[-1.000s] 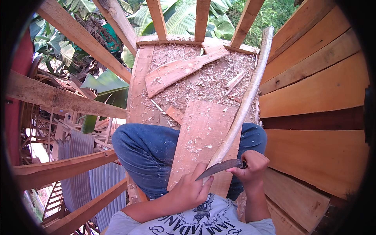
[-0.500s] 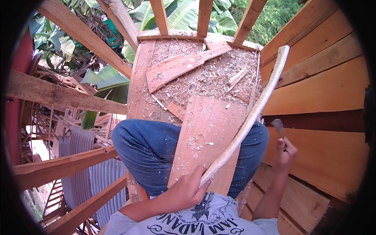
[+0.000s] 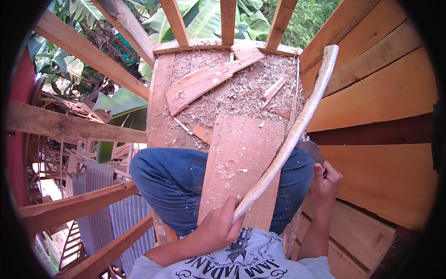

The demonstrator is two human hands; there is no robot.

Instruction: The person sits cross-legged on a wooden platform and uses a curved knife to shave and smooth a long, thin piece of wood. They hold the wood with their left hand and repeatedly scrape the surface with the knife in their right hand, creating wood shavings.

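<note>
My left hand (image 3: 220,224) is closed round the near end of a long, pale, bent wooden stick (image 3: 303,119). From there the stick slants up to the far right, over a flat board (image 3: 232,149) across my lap. A few curled shavings lie on that board. On the right, beside my knee, my right hand (image 3: 326,180) grips a knife (image 3: 312,151) with a broad grey blade. The blade stands just right of the stick, apart from it as far as I can see; the handle is mostly hidden in my fingers.
Shavings cover the plank floor (image 3: 160,111) ahead. A tapered wood offcut (image 3: 200,87) and smaller scraps (image 3: 275,90) lie there. Slanting wooden rails (image 3: 79,122) border the left and far sides. A plank wall (image 3: 381,172) rises close on the right. Banana leaves (image 3: 200,23) show outside.
My right hand has moved left and slightly down, bringing the knife toward the stick, its blade now turned broad side to view. My left hand keeps its grip on the stick.
</note>
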